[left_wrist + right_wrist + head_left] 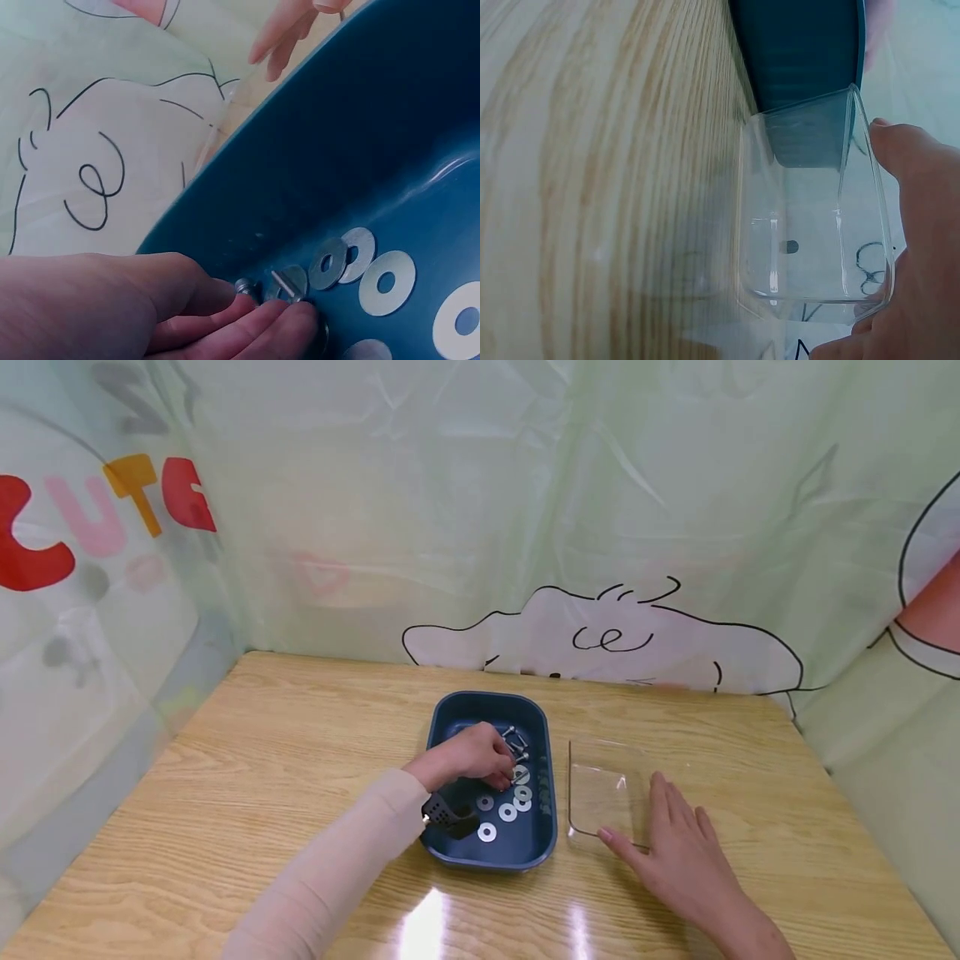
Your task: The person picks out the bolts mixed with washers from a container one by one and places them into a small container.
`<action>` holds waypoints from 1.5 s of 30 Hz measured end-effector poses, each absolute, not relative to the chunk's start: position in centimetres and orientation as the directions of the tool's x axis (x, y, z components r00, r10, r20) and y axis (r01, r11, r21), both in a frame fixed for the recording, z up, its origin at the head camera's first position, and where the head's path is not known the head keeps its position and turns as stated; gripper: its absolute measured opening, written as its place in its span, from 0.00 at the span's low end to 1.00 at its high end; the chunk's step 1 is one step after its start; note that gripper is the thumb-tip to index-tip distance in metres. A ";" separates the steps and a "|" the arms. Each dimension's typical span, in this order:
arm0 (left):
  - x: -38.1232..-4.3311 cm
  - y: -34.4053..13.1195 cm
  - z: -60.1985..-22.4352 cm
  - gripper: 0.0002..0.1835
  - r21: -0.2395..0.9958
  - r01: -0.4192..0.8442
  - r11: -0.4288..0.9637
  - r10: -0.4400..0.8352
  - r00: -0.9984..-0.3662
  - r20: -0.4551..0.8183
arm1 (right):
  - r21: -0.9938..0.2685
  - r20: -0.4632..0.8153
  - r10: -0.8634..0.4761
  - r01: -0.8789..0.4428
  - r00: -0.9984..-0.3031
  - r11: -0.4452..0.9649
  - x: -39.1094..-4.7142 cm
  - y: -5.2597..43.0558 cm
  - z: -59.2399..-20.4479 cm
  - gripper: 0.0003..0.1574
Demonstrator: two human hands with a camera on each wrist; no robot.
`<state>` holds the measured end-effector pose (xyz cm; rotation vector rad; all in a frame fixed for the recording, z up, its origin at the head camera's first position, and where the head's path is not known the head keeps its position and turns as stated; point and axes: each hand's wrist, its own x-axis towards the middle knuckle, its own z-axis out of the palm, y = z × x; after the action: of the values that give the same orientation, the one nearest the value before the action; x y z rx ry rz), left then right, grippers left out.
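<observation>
Sleeve (337,860), left hand (478,755) pinching rightward-pointing bolt (286,285), right hand (684,853) spread against clear box (597,797)

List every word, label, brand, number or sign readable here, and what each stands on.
"CUTE": coloured letters on the sheet at the left.
Grey mark above them: too faint to read.
Black loop on the back sheet: seems part of a drawing, not text.
Tray, clear box: no readable text.

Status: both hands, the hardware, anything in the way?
Left hand inside blue tray, fingers at a bolt, grip unclear. Right hand touching clear box. Washers loose in tray. Tray wall between left hand and box.
</observation>
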<state>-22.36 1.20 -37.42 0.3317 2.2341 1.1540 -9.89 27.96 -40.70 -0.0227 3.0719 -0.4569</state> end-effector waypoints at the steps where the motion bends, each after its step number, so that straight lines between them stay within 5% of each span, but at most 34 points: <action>1: -22.4 1.3 -37.5 0.11 0.802 -0.043 0.596 0.475 -0.787 -0.395 | -0.290 -0.038 -0.019 -0.007 -0.999 0.957 -9.9 28.0 -40.7 0.75; 17: -21.9 2.9 -37.8 0.07 0.780 -0.011 0.626 0.491 -0.771 -0.405 | -0.317 -0.037 -0.039 -0.026 -0.999 0.948 -10.2 27.8 -40.7 0.74; 25: -21.9 3.6 -37.8 0.08 0.786 0.005 0.618 0.458 -0.815 -0.355 | -0.324 -0.059 -0.032 -0.012 -0.998 0.946 -10.2 27.7 -40.6 0.74; 45: -22.2 3.4 -39.0 0.09 0.879 -0.324 0.349 0.507 -0.724 -0.468 | -0.326 -0.058 -0.026 -0.006 -0.998 0.945 -9.9 27.8 -40.5 0.75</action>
<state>-22.17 3.40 -38.99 0.1602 1.8892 1.4575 -9.88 27.76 -40.48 -0.0250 3.0373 -0.5092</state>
